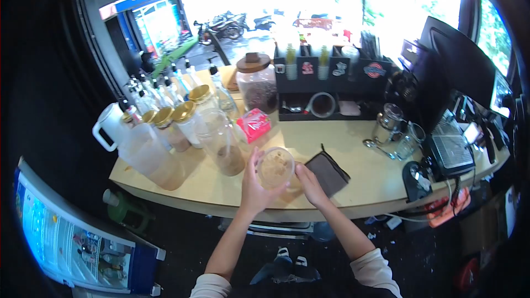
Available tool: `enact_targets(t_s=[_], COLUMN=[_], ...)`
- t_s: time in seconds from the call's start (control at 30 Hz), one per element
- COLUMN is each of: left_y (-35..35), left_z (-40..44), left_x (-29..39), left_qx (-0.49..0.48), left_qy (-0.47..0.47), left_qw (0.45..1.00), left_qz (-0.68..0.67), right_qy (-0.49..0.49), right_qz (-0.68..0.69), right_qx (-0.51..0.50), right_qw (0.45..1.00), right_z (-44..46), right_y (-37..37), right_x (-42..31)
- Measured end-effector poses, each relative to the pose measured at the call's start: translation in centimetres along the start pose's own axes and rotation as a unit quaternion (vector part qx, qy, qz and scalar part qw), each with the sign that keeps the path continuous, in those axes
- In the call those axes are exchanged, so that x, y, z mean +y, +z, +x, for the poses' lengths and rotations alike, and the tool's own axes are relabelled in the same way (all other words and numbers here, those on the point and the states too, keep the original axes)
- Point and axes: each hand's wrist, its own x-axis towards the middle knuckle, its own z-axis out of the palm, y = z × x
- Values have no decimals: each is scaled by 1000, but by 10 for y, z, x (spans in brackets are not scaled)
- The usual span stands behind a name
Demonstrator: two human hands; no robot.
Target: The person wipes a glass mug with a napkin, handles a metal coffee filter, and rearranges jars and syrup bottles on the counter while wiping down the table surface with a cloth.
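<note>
A clear plastic cup (276, 166) with a light brown, foamy drink is held above the counter's front edge. Round its left side and base wraps my left hand (255, 190). My right hand (311, 185) is closed, its fingers curled and its thumb at the cup's right rim; the fingertips are partly hidden. A folded grey cloth (329, 171) lies just behind and right of this hand. Left of the cup stands a tall clear pitcher (221, 140) with some brown liquid at the bottom. Behind the cup sits a pink packet (254, 125).
Frosted jugs (146, 152), gold-lidded jars (184, 118) and several pump bottles crowd the left of the counter (309, 132). At the back stand a wooden-lidded jar (258, 85) and a black organizer (353, 72). Spoons (378, 146) and a coffee machine (452, 143) are at right.
</note>
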Motion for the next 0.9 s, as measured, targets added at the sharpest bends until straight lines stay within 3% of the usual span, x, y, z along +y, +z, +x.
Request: enact_targets(t_s=[0.03, 0.07, 0.1, 0.27, 0.33, 0.37, 0.4, 0.47, 0.53, 0.57, 0.63, 0.7, 0.8, 0.9], left_y=[-3, -6, -8, -32, -45, -52, -59, -76, -86, -90, -95, -96, -102, -101], left_z=[-2, -4, -6, -7, -5, -4, -1, 11, 27, 35, 50, 62, 72, 73], left_x=[1, 2, 4, 5, -8, -16, -22, -34, -50, -61, -78, -85, -88, -99], left_qx=[8, 17, 12, 26, 60, 88, 90, 207, 232, 211, 188, 132, 59, 57], left_qy=[0, -2, -23, -29, 6, 38, 38, -4, -14, -14, -12, 5, -16, 12], left_qw=[1000, 1000, 1000, 999, 998, 995, 994, 975, 968, 976, 982, 985, 991, 986], left_qz=[4, 16, -1, -13, -25, -35, -37, -78, -90, -53, -20, -112, -118, -156], right_qy=[59, 122, 107, 48, 32, 31, -52, -213, -294, -290, -279, -285, -265, -222], right_qz=[274, 523, 617, 674, 594, 591, 492, 265, 173, 170, -17, -77, -161, -218], right_qx=[-32, -66, -124, -179, -130, -132, -92, 1, 28, 29, -62, -109, -181, -281], right_qw=[959, 841, 770, 715, 794, 795, 864, 941, 940, 941, 958, 949, 933, 908], right_z=[4, 8, 8, 16, 33, 44, 57, 87, 115, 124, 137, 161, 178, 187], right_y=[13, 26, 28, 37, 34, 30, 24, 12, 12, 9, -1, 2, 5, 8], right_x=[-4, -9, -28, -64, -73, -79, -91, -117, -141, -155, -191, -201, -215, -224])
